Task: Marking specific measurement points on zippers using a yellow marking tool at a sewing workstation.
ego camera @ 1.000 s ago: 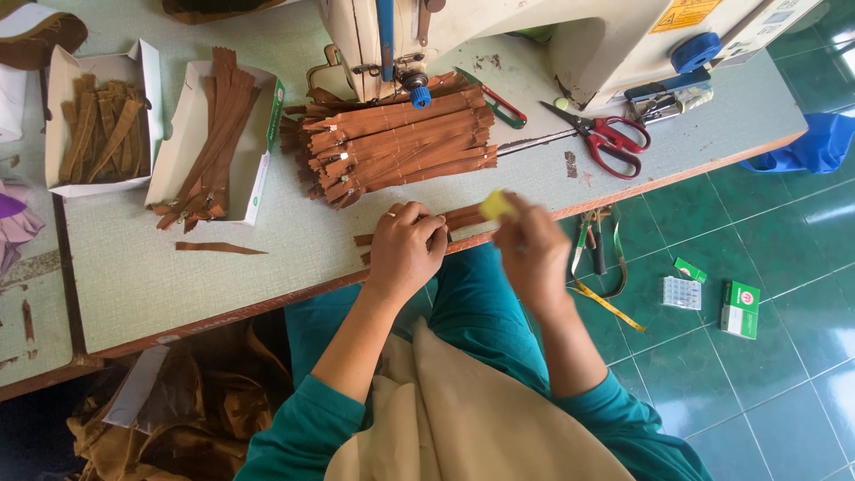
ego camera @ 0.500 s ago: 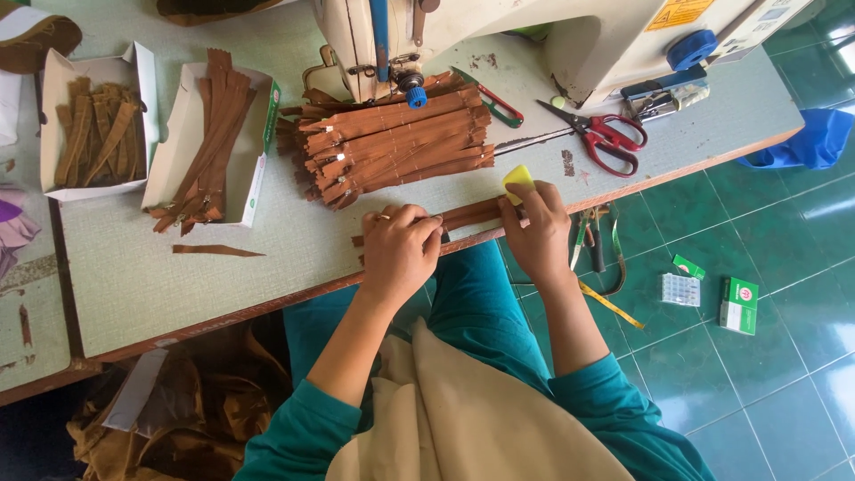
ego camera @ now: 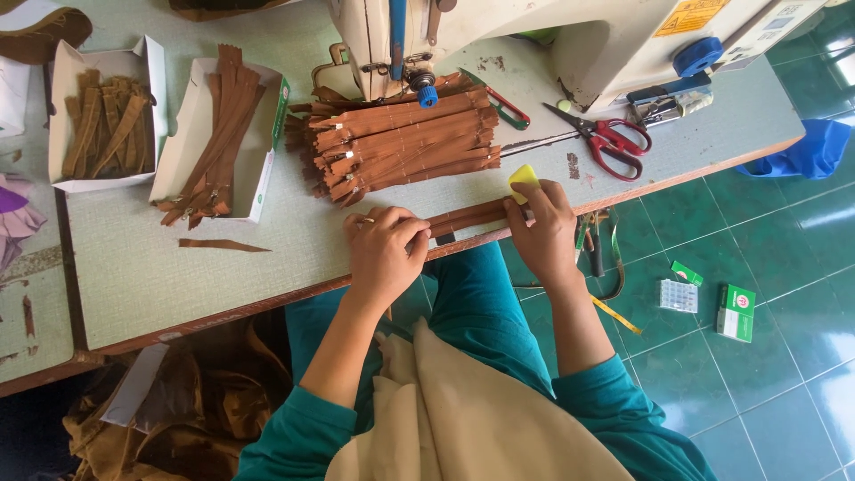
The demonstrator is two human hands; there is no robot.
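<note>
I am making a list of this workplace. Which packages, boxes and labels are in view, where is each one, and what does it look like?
Open white cardboard box: far left on table, holds short brown strips.
Open white box with green edge: beside it, holds long brown zippers.
Yellow rectangular label: on the cream sewing machine.
Small green-and-white carton: on the green tiled floor.
Clear flat pack: left of that carton.

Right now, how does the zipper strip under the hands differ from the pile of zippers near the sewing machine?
The zipper strip lies single and flat at the table edge, pinned by the left hand and right hand; the zipper pile is stacked, untouched, farther back. Both are brown.
</note>
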